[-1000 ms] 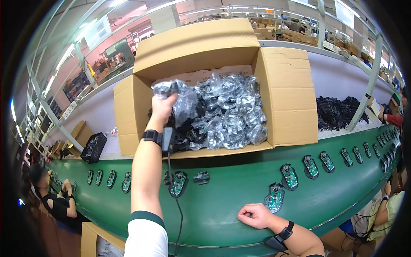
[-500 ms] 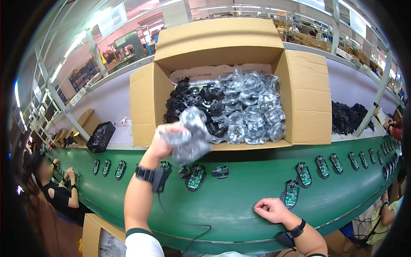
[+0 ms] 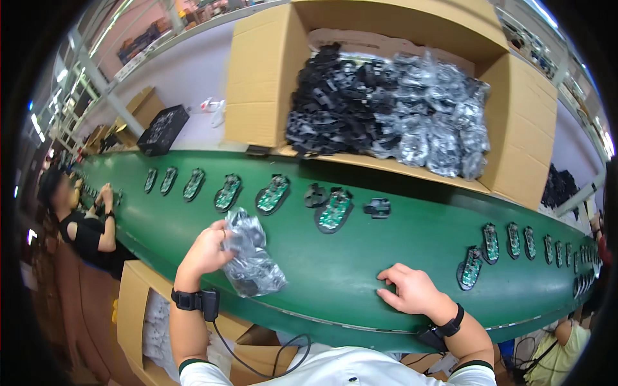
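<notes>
My left hand [image 3: 207, 249] grips a clear plastic bag [image 3: 253, 257] of dark parts by its upper end, over the near side of the green belt [image 3: 309, 283]. Bare-handed, my right hand [image 3: 412, 291] rests low over the belt with its thumb and forefinger apart, holding nothing. Between and beyond my hands lies a black shell with a green circuit board [image 3: 335, 211]. A small black plastic part [image 3: 378, 207] sits to its right, and another dark part [image 3: 315, 195] touches or nearly touches its left side.
A large open carton [image 3: 257, 83] behind the belt holds loose black parts [image 3: 341, 109] and bagged parts [image 3: 444, 116]. More board-filled shells line the belt both ways. A black tray [image 3: 163, 130] stands back left. An open box [image 3: 135, 315] is below left; a co-worker [image 3: 84, 212] sits left.
My left hand has brought the bag from in front of the carton down toward the belt's near edge. The view has tilted and shifted; my right hand's fingers have straightened somewhat.
</notes>
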{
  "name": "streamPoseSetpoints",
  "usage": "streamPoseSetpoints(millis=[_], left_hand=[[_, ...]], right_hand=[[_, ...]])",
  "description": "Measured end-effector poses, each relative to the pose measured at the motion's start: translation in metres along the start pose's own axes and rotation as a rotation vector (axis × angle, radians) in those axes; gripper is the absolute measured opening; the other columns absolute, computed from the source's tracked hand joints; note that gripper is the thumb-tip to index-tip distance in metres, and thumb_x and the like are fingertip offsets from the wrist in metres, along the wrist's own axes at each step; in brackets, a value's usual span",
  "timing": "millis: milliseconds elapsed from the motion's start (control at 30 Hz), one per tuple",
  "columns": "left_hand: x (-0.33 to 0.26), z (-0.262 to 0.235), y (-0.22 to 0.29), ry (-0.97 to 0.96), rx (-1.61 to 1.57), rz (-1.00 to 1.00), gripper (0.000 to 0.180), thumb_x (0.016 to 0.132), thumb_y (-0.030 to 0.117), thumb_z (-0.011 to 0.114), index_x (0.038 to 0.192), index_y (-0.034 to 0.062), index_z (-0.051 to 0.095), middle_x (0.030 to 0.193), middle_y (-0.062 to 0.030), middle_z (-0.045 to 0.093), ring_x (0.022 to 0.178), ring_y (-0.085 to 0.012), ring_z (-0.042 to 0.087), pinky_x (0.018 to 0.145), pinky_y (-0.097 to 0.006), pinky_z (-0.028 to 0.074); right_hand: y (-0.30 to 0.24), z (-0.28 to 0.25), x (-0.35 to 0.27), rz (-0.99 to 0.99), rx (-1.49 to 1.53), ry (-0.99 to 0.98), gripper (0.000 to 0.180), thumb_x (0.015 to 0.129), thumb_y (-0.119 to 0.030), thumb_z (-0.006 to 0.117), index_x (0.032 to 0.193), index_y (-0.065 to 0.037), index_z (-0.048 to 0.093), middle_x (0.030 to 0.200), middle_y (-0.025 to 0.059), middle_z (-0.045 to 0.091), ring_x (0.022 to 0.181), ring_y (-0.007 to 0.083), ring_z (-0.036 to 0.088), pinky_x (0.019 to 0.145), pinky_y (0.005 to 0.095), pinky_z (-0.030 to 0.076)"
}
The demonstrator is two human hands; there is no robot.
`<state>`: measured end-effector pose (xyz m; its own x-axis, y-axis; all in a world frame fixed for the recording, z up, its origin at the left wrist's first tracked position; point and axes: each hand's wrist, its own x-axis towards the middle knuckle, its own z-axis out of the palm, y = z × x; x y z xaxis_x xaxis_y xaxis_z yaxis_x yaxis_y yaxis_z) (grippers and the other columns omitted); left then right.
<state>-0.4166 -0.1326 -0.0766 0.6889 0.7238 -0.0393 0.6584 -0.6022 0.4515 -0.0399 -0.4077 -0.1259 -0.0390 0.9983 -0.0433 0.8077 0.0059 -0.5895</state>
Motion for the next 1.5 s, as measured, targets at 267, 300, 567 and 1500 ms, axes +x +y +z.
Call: streamPoseSetpoints(millis=[267, 300, 567, 1500], left_hand=[[-0.060, 0.005, -0.038, 0.406, 0.118, -0.389, 0.057, 0.080, 0.016, 0.075, 0.130, -0.0051, 0.058, 0.135, -0.0267, 0.057, 0.120, -0.0423, 0.059, 0.102, -0.043, 0.048], [-0.063, 0.012, -0.040, 0.526, 0.112, -0.292, 0.060, 0.082, 0.014, 0.072, 0.136, -0.0038, 0.052, 0.131, -0.0256, 0.059, 0.122, -0.0419, 0.057, 0.103, -0.044, 0.047], [0.005, 0.019, 0.079, 0.187, -0.093, 0.364, 0.045, 0.083, 0.016, 0.074, 0.126, 0.0060, 0.064, 0.130, -0.0198, 0.062, 0.119, -0.0380, 0.061, 0.101, -0.043, 0.050], [0.273, 0.039, 0.175, 0.435, 0.223, 0.735, 0.048, 0.084, 0.017, 0.066, 0.132, 0.0169, 0.066, 0.148, -0.0220, 0.049, 0.136, -0.0428, 0.045, 0.113, -0.050, 0.039]], right_hand=[[0.000, -0.073, 0.082, -0.240, 0.036, 0.414, 0.024, 0.085, -0.013, 0.073, 0.106, -0.005, 0.068, 0.095, 0.0126, 0.068, 0.081, 0.0304, 0.067, 0.073, 0.0385, 0.057], [0.002, -0.090, 0.092, -0.099, 0.030, 0.351, 0.030, 0.085, -0.016, 0.074, 0.112, -0.005, 0.068, 0.102, 0.0144, 0.070, 0.087, 0.0305, 0.069, 0.077, 0.0395, 0.057], [0.043, -0.028, 0.124, -0.117, -0.412, 0.137, 0.043, 0.088, -0.021, 0.070, 0.129, -0.010, 0.063, 0.126, 0.0137, 0.063, 0.116, 0.0354, 0.057, 0.098, 0.0443, 0.051], [0.052, -0.130, 0.234, -0.023, -0.301, 0.269, 0.033, 0.085, -0.036, 0.073, 0.108, -0.013, 0.071, 0.096, 0.0170, 0.073, 0.094, 0.0383, 0.069, 0.084, 0.0491, 0.055]])
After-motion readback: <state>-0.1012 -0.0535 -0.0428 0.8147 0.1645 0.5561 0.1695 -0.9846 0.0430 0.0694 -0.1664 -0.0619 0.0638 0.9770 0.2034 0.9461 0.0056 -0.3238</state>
